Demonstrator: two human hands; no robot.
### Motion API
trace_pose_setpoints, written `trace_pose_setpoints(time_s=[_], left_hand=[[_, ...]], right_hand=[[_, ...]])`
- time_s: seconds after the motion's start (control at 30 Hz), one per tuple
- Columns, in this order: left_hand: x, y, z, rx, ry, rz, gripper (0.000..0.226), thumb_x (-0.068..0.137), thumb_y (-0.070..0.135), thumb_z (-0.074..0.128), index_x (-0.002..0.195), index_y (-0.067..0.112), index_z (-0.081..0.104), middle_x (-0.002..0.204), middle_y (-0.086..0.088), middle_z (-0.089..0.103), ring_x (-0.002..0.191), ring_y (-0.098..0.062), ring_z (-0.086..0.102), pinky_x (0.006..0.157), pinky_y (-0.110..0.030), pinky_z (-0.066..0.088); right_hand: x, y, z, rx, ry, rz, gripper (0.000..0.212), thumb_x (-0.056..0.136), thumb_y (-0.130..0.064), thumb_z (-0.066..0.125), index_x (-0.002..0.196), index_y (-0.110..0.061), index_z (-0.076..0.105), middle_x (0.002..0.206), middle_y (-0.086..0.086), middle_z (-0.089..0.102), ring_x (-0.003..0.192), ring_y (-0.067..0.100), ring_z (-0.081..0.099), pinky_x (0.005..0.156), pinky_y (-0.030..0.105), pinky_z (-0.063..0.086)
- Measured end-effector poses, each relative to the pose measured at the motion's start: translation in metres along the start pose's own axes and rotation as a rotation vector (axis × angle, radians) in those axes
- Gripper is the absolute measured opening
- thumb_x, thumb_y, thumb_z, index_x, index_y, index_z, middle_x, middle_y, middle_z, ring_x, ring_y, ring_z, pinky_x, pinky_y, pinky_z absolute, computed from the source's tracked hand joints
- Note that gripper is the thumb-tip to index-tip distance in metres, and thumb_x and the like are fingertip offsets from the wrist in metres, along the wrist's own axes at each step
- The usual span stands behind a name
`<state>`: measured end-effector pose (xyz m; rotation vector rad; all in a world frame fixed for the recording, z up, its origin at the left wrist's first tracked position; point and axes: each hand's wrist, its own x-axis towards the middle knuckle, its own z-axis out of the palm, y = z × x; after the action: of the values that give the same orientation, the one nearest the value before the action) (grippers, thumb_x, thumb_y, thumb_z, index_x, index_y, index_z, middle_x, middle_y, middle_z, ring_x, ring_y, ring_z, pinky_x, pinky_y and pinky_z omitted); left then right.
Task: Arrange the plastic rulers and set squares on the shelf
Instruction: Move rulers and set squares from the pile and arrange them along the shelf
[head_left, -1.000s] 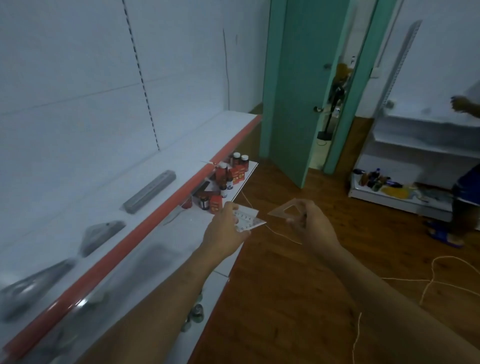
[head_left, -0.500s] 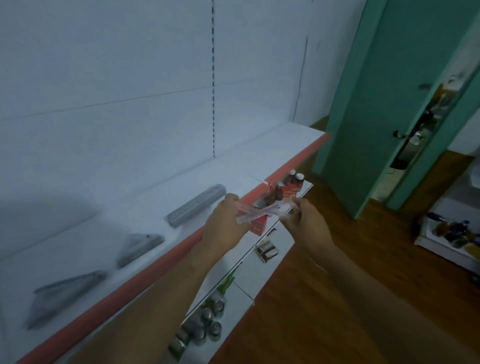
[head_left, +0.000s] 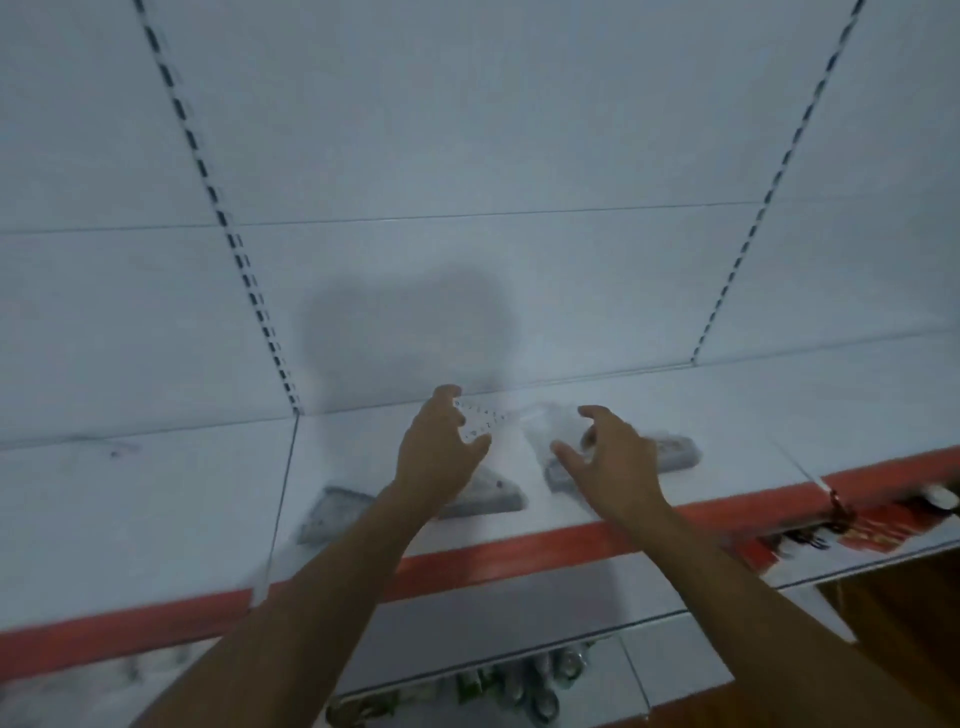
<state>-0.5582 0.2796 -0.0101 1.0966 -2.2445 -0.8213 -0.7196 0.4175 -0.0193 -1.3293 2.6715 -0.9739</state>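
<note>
Lower shelf (head_left: 519, 613): nearest the camera, below the red strip; small cans (head_left: 545, 691) stand along its front, too blurred to name further.
Red edge strip (head_left: 519, 551): runs along the front lip of the upper shelf (head_left: 156, 493); both forearms cross over it.
Stacks already laid: two grey triangular stacks of set squares (head_left: 483, 499) lie just behind the strip, partly hidden by the left forearm; a long grey stack of rulers (head_left: 670, 452) lies to the right, behind the right hand.
Progress: judging by those stacks, a good part of the arranging is done; the piece in hand is not yet set down, and much bare shelf remains to the left.
Left hand (head_left: 436, 457): reaching over the shelf, thumb and fingers pinched on a clear plastic ruler piece (head_left: 480, 415) with printed numerals; whether it touches the shelf cannot be told.
Right hand (head_left: 608, 457): palm down, fingers spread and curled, holding nothing, hovering just over the ruler stack's near end.
Back panel (head_left: 467, 156): white, with slotted uprights; the person's shadow falls on it.
</note>
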Motion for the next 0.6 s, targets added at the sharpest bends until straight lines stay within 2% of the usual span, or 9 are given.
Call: trace_pose_setpoints(time_s=[0.13,0.3,0.4,0.5,0.6], left_hand=[[-0.005,-0.018,-0.014,0.030,0.108,-0.106,0.067,0.079,0.033,0.074,0.136,0.018,0.041,0.102,0.004,0.057,0.096,-0.019,0.060,0.088,-0.036,0.049],[-0.017,-0.027,-0.020,0.036,0.186,-0.217,0.070,0.082,0.028,0.073,0.141,0.014,0.037,0.115,-0.004,0.059,0.102,-0.022,0.059,0.092,-0.036,0.048],[-0.026,-0.031,-0.020,0.021,0.210,-0.223,0.072,0.083,0.025,0.073,0.143,0.011,0.035,0.119,-0.007,0.059,0.103,-0.024,0.059,0.093,-0.041,0.048],[-0.030,-0.033,-0.021,0.023,0.215,-0.233,0.073,0.082,0.025,0.074,0.143,0.010,0.035,0.119,-0.009,0.060,0.103,-0.026,0.059,0.093,-0.042,0.048],[-0.031,-0.032,-0.023,0.019,0.158,-0.236,0.075,0.083,0.025,0.074,0.144,0.009,0.034,0.125,-0.010,0.058,0.104,-0.026,0.059,0.095,-0.041,0.047]], right_hand=[[0.013,-0.017,0.024,-0.007,-0.101,-0.128,0.057,0.086,-0.054,0.058,0.132,-0.022,0.048,0.093,-0.010,0.055,0.096,0.012,0.054,0.088,0.032,0.029],[0.016,-0.028,0.042,0.010,-0.185,-0.290,0.055,0.084,-0.053,0.060,0.128,-0.023,0.051,0.096,-0.010,0.052,0.098,0.014,0.052,0.089,0.033,0.028],[0.013,-0.029,0.049,-0.024,-0.242,-0.352,0.055,0.083,-0.058,0.058,0.128,-0.028,0.050,0.097,-0.012,0.048,0.101,0.011,0.050,0.089,0.031,0.025],[0.009,-0.028,0.054,-0.100,-0.282,-0.381,0.058,0.082,-0.063,0.054,0.129,-0.031,0.050,0.113,-0.008,0.051,0.110,0.013,0.046,0.096,0.035,0.024],[0.006,-0.028,0.057,-0.219,-0.296,-0.423,0.061,0.081,-0.065,0.052,0.130,-0.031,0.049,0.123,-0.004,0.046,0.118,0.016,0.040,0.100,0.038,0.020]])
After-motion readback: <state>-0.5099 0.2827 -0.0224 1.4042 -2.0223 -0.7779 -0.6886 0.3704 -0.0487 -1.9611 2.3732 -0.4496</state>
